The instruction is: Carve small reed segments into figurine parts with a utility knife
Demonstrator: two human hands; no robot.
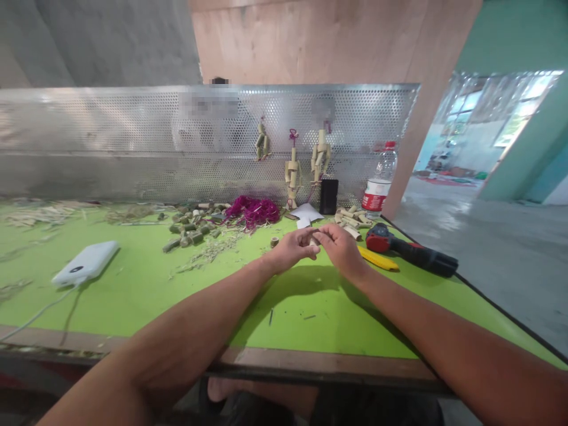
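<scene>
Over the green table my left hand [296, 247] and my right hand [341, 245] meet, fingertips together. Both are closed in a pinch on a small pale bamboo piece [313, 241], mostly hidden by the fingers. Just left of my left hand a short bamboo ring [274, 242] stands on the table. Beyond my fingers lies a white paper piece [306, 214]. A yellow utility knife [377, 259] rests right of my right hand, beside a red and black power drill [410, 248]. Cut bamboo tubes [350, 220] lie behind it.
A perforated metal screen [213, 171] closes the back, with jointed bamboo figures [291, 171] hanging against it. Purple cord [252, 213], bamboo offcuts [190, 231], a black box [329, 197] and a bottle [379, 183] stand before it. A white power bank [86, 262] with a cable lies left.
</scene>
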